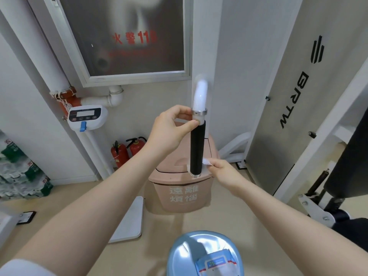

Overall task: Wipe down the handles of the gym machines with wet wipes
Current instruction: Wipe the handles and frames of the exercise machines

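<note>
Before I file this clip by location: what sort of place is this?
Probably a small gym corner: a grey machine panel, a black-gripped handle held by the left hand, and a standing scale.

Location: a gym's utility corner. Evidence: a branded weight-machine panel (294, 100) at right and a foam-gripped machine handle (197, 148). Wall-mounted scale display (87, 117) and two fire extinguishers (127, 151) stand nearby.
</note>
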